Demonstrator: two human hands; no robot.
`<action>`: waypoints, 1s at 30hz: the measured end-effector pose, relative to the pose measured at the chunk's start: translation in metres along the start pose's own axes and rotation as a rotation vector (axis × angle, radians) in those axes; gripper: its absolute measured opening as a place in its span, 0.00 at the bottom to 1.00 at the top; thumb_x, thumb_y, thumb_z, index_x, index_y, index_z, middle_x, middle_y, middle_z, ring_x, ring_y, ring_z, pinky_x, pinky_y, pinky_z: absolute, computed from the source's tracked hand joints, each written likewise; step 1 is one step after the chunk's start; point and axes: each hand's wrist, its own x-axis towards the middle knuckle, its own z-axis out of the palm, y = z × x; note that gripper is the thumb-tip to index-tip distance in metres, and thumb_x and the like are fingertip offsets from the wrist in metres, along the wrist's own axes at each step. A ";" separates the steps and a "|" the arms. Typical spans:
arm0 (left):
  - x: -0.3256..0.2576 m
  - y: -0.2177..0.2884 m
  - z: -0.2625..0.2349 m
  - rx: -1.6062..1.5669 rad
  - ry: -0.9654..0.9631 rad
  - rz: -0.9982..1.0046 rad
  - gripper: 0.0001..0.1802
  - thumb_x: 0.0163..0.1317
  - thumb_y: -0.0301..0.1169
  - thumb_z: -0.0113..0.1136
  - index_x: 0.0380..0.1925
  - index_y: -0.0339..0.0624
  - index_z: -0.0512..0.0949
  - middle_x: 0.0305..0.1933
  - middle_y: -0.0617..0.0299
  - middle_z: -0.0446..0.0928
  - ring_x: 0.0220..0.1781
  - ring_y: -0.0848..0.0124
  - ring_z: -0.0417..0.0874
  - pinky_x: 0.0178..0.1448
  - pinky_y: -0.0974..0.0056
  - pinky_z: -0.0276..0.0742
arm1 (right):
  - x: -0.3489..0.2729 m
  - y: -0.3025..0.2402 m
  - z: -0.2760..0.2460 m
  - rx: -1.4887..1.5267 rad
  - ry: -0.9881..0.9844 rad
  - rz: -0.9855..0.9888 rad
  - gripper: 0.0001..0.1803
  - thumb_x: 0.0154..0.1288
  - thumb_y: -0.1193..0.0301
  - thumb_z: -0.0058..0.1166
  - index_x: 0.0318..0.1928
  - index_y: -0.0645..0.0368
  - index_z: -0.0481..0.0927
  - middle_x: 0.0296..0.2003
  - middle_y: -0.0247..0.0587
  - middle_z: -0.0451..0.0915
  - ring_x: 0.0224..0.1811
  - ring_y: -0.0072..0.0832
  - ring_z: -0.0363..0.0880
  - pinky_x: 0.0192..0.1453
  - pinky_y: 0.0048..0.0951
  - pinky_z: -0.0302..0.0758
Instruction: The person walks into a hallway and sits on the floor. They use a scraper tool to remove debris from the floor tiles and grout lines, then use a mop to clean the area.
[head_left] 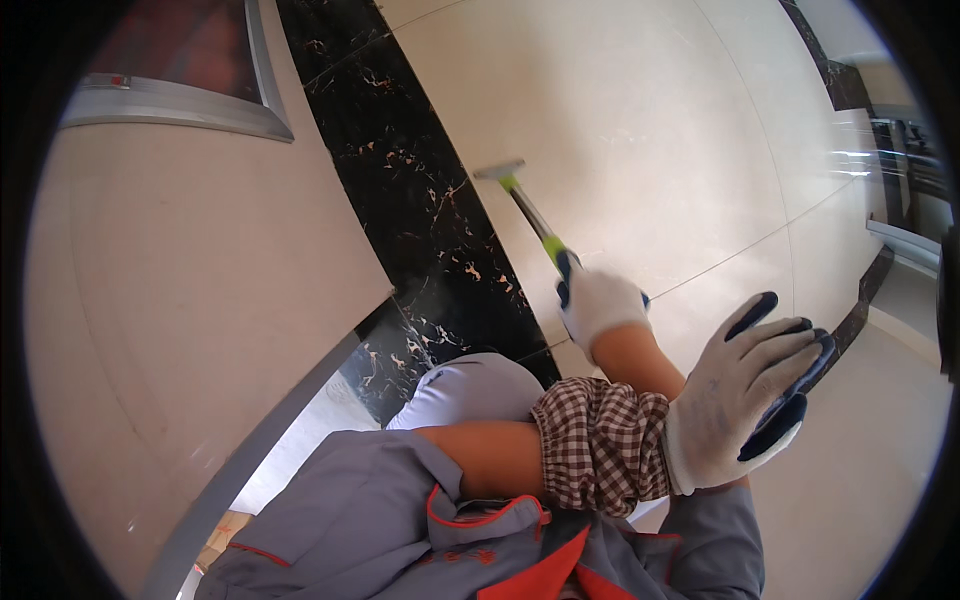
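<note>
My right hand [605, 305], in a white work glove with dark blue coating, is closed round the handle of a scraper [533, 215]. The tool has a lime-green and silver handle and a flat grey head. Its head lies over the cream floor tile [640, 130], close to the edge of the black marble strip [400, 150]. Crossing in front of my right forearm is my left arm, with a brown-and-white checked oversleeve [600, 445]. My left hand [745, 395], gloved the same way, is held out to the right with its fingers stretched, holding nothing.
A pale panel [200, 260] with a grey edge rises at the left, with a metal-framed opening [180, 110] above. My knee [470, 390] in light trousers rests by the black strip. Dark edging and metal-framed fixtures [905, 240] stand along the far right.
</note>
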 end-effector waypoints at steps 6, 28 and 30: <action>-0.005 -0.001 0.009 -0.009 -0.010 -0.061 0.36 0.56 0.26 0.69 0.65 0.40 0.69 0.64 0.51 0.76 0.67 0.52 0.76 0.77 0.40 0.61 | -0.040 0.022 0.029 0.066 -0.065 0.128 0.22 0.71 0.60 0.51 0.62 0.50 0.70 0.37 0.51 0.86 0.40 0.49 0.87 0.46 0.49 0.82; -0.023 -0.001 0.023 -0.086 -0.128 -0.061 0.37 0.57 0.24 0.68 0.68 0.39 0.66 0.65 0.51 0.75 0.67 0.53 0.76 0.76 0.42 0.62 | -0.025 0.077 0.001 0.455 0.132 0.409 0.21 0.73 0.58 0.50 0.62 0.45 0.75 0.32 0.45 0.86 0.31 0.39 0.86 0.40 0.40 0.81; -0.024 -0.001 0.023 -0.079 -0.114 -0.071 0.37 0.57 0.24 0.68 0.68 0.39 0.66 0.65 0.51 0.75 0.67 0.53 0.75 0.76 0.42 0.62 | -0.035 0.077 0.016 0.279 0.168 0.396 0.20 0.73 0.59 0.50 0.62 0.45 0.76 0.31 0.44 0.86 0.31 0.37 0.86 0.39 0.39 0.81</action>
